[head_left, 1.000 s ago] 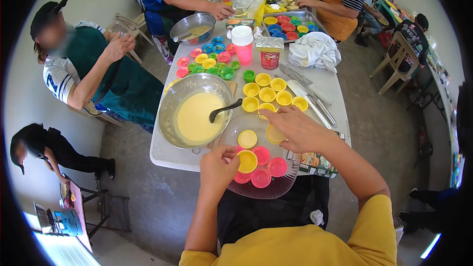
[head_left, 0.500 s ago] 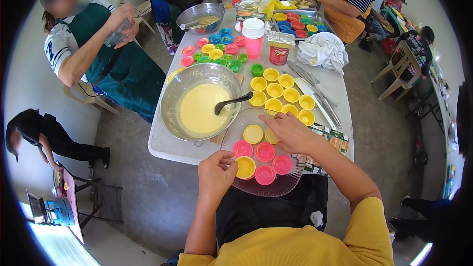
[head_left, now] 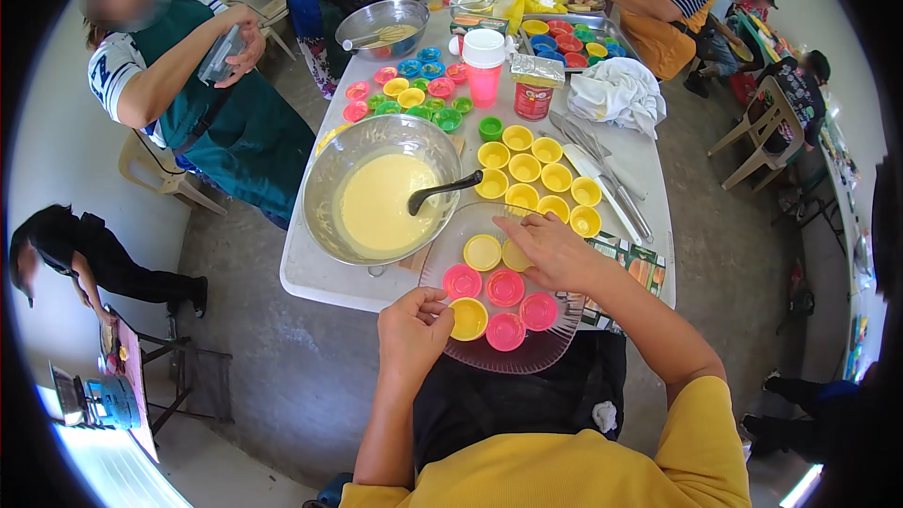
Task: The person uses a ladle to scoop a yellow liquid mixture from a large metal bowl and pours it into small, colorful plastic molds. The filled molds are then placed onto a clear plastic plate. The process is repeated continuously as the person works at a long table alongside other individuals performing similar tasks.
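Shiny metal bowl point(head_left: 322, 193) beside my ribbed clear plate point(head_left: 538, 356), curved black ladle point(head_left: 442, 192), my left hand point(head_left: 414, 327) pinching a round yellow cup point(head_left: 468, 320), right hand point(head_left: 560, 252) at a second cup point(head_left: 514, 257), grip unclear.

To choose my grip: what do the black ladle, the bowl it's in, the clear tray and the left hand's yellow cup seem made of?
Black ladle: perhaps plastic; its handle is smooth and glossy.
Bowl: likely stainless steel, by its shiny grey wall.
Clear tray: see-through, ribbed; plastic or glass, I can't tell.
Yellow cup: smooth, evenly coloured; probably plastic.
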`<act>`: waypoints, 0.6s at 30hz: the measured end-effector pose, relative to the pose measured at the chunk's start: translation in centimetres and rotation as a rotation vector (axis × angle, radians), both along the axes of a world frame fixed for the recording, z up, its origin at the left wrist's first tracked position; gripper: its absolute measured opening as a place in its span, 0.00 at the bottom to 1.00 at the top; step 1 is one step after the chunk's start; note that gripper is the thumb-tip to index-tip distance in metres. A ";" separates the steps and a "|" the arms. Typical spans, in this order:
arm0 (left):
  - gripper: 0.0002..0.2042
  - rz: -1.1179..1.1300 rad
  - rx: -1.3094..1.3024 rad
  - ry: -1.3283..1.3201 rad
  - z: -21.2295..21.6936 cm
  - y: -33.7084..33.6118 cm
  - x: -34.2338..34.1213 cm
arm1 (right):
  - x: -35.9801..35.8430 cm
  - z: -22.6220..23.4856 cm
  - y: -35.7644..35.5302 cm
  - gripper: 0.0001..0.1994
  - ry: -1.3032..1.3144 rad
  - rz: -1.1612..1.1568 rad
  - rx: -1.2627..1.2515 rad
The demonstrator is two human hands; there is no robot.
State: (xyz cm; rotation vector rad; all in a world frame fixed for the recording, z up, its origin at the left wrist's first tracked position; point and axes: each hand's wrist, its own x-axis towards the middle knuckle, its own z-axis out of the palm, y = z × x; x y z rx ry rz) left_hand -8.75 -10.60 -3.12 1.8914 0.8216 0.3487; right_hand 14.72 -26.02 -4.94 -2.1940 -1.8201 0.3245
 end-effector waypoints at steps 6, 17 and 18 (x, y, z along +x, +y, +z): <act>0.13 0.006 -0.015 0.006 0.2 0.0 0.1 | 0.0 0.1 0.1 0.49 0.002 0.000 -0.024; 0.12 0.016 -0.036 -0.011 0.9 -0.3 0.4 | -0.4 5.1 -3.9 0.46 -0.012 -0.145 0.235; 0.11 0.015 -0.058 -0.014 0.8 -0.4 0.3 | -1.0 5.7 -4.9 0.45 0.007 -0.197 0.274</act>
